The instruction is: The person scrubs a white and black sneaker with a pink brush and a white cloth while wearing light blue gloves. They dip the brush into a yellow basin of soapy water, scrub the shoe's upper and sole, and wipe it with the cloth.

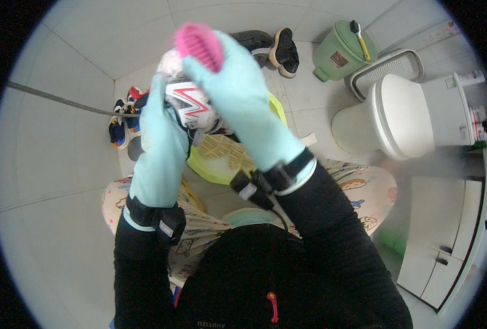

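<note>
My left hand [161, 127], in a light blue rubber glove, grips a white shoe [190, 105] with red and black trim from its left side. White foam covers the far end of the shoe. In my right hand [235, 78], gloved the same way, is a pink scrubbing brush [199, 46], held at the shoe's foamy end. Whether its bristles touch the shoe is hard to tell. Below the shoe stands a yellow-green basin [210, 176] with a cream ridged washboard [216, 147] and suds inside, partly hidden by my hands.
Several colourful shoes [122, 123] stand by the left wall. Dark shoes [284, 53] lean at the back. A green lidded bin [340, 53] carries a yellow-handled brush [360, 39]. The toilet [403, 117] and a white cabinet [430, 230] are at right. A grey hose [70, 100] crosses the left.
</note>
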A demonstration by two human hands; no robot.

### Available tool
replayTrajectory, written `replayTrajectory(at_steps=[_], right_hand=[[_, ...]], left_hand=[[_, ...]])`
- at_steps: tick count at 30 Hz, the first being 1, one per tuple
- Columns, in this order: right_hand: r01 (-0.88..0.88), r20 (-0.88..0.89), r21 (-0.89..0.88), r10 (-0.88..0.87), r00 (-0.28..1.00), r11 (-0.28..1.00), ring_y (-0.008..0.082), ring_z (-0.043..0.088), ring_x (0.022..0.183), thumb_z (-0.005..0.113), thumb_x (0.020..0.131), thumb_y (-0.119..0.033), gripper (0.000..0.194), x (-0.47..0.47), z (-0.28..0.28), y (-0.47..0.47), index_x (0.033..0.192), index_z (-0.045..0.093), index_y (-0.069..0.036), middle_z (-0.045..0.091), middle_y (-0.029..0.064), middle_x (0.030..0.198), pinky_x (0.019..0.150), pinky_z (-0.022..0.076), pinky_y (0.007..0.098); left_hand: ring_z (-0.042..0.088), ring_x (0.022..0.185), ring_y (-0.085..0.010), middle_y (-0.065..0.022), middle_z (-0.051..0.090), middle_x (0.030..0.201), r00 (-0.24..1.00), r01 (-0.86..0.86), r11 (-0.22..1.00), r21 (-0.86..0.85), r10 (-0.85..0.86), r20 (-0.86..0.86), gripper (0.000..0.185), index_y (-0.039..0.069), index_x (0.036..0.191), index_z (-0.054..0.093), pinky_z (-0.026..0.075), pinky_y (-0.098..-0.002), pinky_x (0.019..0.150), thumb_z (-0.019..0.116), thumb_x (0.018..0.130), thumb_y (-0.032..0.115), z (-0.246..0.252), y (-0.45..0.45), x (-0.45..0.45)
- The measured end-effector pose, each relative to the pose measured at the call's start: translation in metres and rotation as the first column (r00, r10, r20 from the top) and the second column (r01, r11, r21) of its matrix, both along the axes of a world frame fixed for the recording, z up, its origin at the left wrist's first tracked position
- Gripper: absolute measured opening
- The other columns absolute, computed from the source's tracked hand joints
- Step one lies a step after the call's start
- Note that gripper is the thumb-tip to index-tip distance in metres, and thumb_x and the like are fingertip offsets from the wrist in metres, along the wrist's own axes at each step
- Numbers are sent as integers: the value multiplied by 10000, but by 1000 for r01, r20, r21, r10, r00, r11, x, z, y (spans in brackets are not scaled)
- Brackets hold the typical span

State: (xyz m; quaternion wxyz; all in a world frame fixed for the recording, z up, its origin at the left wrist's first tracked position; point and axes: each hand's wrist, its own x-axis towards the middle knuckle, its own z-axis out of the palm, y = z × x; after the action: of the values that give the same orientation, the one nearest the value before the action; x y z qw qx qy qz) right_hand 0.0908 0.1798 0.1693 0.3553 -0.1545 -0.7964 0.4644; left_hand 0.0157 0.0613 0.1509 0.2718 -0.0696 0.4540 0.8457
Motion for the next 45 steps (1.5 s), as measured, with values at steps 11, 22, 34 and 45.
replayTrajectory(at_steps=[11, 22, 34, 45], right_hand=[[40, -37, 69, -37, 999, 997, 229, 699, 1048, 764, 925, -274, 548, 5, 13, -1, 1386, 594, -31, 702, 146, 1168, 891, 568, 371], [119, 87, 293, -150, 985, 949, 294, 725, 977, 785, 897, -322, 621, 14, 27, -1, 1427, 579, -70, 692, 165, 1116, 815, 590, 356], [63, 133, 322, -111, 985, 945, 240, 702, 815, 808, 877, -299, 604, 42, -6, -1, 1416, 606, -114, 678, 149, 1014, 721, 581, 335], [-196, -204, -890, 26, 979, 412, 200, 690, 1015, 645, 1031, -345, 501, 93, -58, 31, 1416, 542, -42, 683, 84, 1129, 903, 588, 353]], left_hand=[[730, 987, -234, -110, 722, 1178, 993, 92, 995, -35, -95, -68, 431, 37, 1312, 613, 605, -369, 844, 551, 1071, 390, 10, 3, 11], [728, 984, -264, -155, 701, 1186, 993, 21, 989, 146, -4, -116, 418, 10, 1293, 572, 618, -404, 843, 561, 1071, 363, 20, -8, -3], [671, 1138, -351, -228, 645, 1287, 967, -80, 993, 81, 98, -237, 543, -12, 1376, 515, 574, -512, 949, 522, 1066, 435, 29, -24, -21], [592, 1288, -331, -250, 557, 1435, 941, -169, 978, 125, 198, -274, 504, -24, 1463, 453, 506, -504, 1088, 479, 1090, 314, 62, -46, -35]])
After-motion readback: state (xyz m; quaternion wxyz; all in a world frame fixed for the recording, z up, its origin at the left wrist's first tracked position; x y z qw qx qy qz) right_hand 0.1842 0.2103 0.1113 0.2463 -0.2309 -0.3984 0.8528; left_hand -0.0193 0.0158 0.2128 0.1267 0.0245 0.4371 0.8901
